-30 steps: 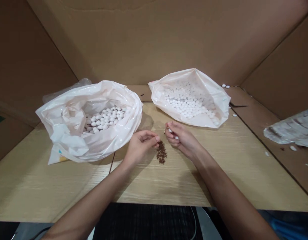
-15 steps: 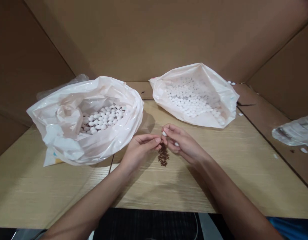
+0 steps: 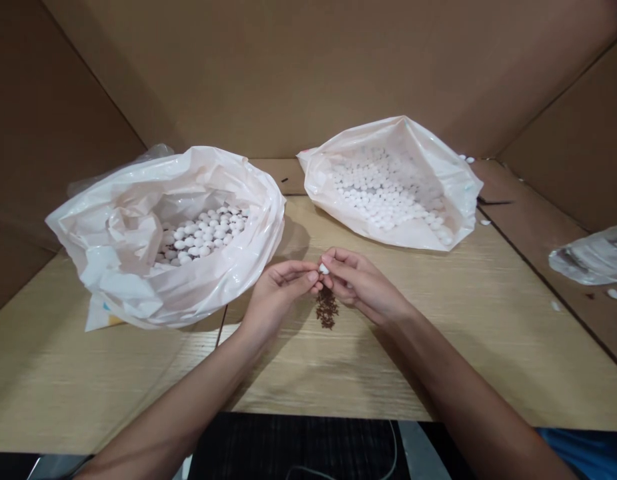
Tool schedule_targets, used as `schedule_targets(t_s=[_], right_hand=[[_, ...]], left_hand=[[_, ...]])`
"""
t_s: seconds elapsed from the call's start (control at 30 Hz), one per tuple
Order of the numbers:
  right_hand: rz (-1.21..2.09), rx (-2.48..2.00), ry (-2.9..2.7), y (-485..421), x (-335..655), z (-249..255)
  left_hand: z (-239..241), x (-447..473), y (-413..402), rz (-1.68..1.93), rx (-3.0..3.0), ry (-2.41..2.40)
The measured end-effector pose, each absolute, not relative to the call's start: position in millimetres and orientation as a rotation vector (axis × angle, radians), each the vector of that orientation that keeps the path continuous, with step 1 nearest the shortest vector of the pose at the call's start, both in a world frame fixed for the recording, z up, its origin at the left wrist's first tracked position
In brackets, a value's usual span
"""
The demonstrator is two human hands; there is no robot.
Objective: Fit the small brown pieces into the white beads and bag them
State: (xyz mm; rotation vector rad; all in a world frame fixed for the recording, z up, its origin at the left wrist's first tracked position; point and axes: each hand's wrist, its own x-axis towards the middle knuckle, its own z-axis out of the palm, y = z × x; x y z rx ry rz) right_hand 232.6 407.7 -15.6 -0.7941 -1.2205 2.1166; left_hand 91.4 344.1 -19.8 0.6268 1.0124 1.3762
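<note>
My right hand point(image 3: 361, 283) is closed, thumb and index finger pinching a small white oval piece point(image 3: 323, 269). My left hand point(image 3: 283, 290) is closed in a pinch too, its fingertips meeting the edge of that piece; whatever lies between them is too small to make out. Below the fingertips, a little pile of brown bits point(image 3: 327, 312) rests on the wooden table point(image 3: 328, 380). Beyond my left hand stands an open white plastic bag point(image 3: 118, 267) with many white oval pieces point(image 3: 203, 233) inside. Another open white bag point(image 3: 458, 180), behind my right hand, holds similar pieces.
Cardboard walls point(image 3: 308, 73) enclose the table at the back and sides. A clear plastic bag point(image 3: 595, 257) lies at the right, with a few stray white pieces point(image 3: 613, 293) near it. A thin dark object point(image 3: 493, 201) lies by the right bag.
My right hand has brought the white piece left against my left fingertips. A second white piece seen lower in my right hand is now hidden. The view has shifted slightly.
</note>
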Motion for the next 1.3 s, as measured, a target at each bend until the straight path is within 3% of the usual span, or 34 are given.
schedule_targets(t_s=[1.3], right_hand=[[1.928, -0.835, -1.22, 396.8, 221.5, -24.3]], left_hand=[[-22.1, 103.7, 341.0, 1.507, 1.011, 1.288]])
